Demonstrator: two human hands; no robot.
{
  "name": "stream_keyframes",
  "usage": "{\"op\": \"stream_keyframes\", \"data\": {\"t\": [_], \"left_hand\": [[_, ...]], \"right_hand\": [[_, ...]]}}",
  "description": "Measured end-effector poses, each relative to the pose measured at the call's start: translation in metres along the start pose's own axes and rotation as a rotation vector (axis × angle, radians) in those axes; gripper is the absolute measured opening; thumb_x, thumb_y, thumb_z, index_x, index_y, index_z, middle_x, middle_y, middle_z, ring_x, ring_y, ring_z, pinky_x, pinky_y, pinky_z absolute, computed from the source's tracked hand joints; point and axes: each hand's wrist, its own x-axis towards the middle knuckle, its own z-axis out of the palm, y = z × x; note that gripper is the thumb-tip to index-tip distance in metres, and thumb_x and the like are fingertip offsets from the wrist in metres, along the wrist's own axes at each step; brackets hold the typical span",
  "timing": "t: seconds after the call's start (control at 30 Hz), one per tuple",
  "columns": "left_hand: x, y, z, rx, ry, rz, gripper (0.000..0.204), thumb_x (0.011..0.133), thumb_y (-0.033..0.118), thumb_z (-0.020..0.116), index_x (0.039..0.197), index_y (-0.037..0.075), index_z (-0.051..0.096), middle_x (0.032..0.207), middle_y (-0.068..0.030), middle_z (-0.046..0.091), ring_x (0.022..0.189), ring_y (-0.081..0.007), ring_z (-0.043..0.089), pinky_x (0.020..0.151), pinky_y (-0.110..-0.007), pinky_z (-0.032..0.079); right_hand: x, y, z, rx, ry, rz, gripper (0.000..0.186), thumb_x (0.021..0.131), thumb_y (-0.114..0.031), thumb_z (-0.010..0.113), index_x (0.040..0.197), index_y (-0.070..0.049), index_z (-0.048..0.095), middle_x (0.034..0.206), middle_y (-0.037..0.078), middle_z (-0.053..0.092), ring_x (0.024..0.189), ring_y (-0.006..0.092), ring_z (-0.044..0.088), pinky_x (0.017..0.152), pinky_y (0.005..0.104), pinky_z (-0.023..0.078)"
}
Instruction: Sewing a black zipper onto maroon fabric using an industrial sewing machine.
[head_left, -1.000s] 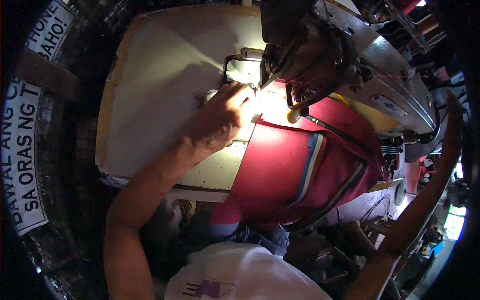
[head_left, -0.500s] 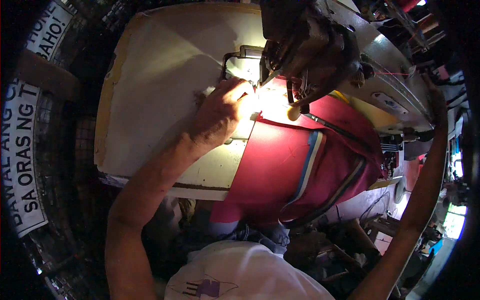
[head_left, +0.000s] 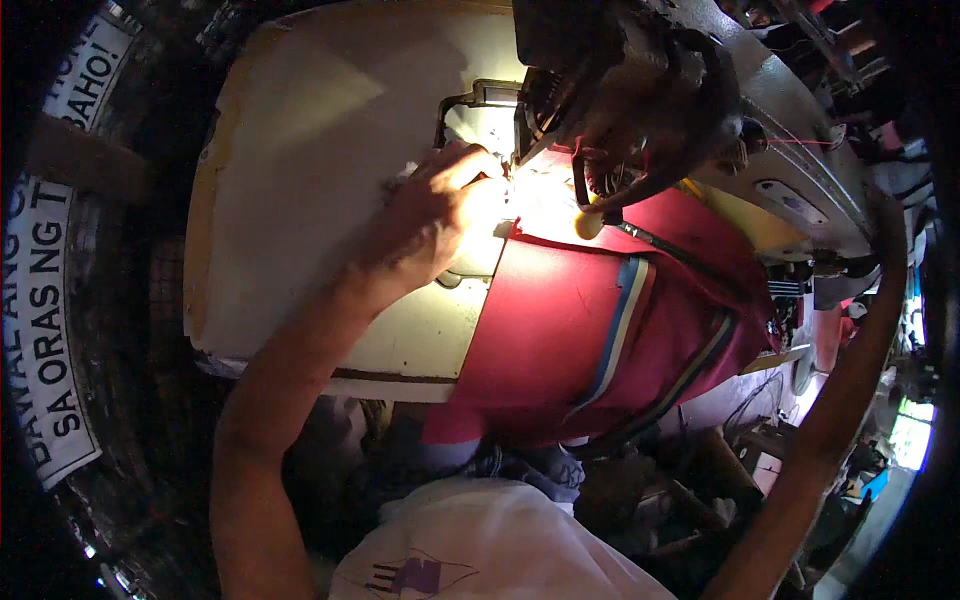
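My right hand (head_left: 886,216) now sits nearer the sewing machine (head_left: 640,105); the red cloth (head_left: 545,330) under its head barely shifts, so little seems advanced. My left hand (head_left: 437,212) curls beside it (I cannot tell either grip's hold).

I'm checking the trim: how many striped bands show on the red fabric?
2: the blue-and-white striped band running down the red fabric, and the darker striped band to its right, curving along the folds. More may be hidden.
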Motion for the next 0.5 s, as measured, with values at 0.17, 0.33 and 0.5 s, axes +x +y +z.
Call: {"op": "stream_keyframes", "data": {"t": [0.17,0.33,0.5], "left_hand": [[-0.051,-0.017,-0.027,-0.071,0.093,0.133,0.019,0.08,0.004,0.056,0.097,0.005,0.066,0.097,-0.0112,0.056,0.098,-0.0298,0.056,0.088,-0.039,0.049],[-0.062,-0.018,-0.021,-0.171,0.097,0.014,0.023,0.079,0.002,0.056,0.1,0.006,0.067,0.097,-0.0122,0.055,0.1,-0.0303,0.055,0.091,-0.038,0.049],[-0.054,-0.019,-0.018,-0.191,0.106,-0.006,0.017,0.081,0.004,0.06,0.097,0.004,0.067,0.105,-0.014,0.059,0.105,-0.0311,0.055,0.092,-0.039,0.049]], "right_hand": [[-0.071,-0.15,-0.024,-0.109,0.405,-0.128,0.047,0.101,-0.03,0.043,0.139,-0.005,0.052,0.137,0.014,0.057,0.122,0.028,0.055,0.103,0.0375,0.043],[-0.038,-0.154,-0.057,-0.482,0.501,-0.09,0.048,0.098,-0.04,0.046,0.13,-0.005,0.056,0.127,0.015,0.058,0.114,0.0276,0.056,0.097,0.0395,0.045],[0.013,-0.181,-0.082,-0.925,0.553,-0.104,0.02,0.089,-0.024,0.062,0.09,-0.006,0.069,0.081,0.011,0.068,0.077,0.0311,0.065,0.074,0.0432,0.052]]}}
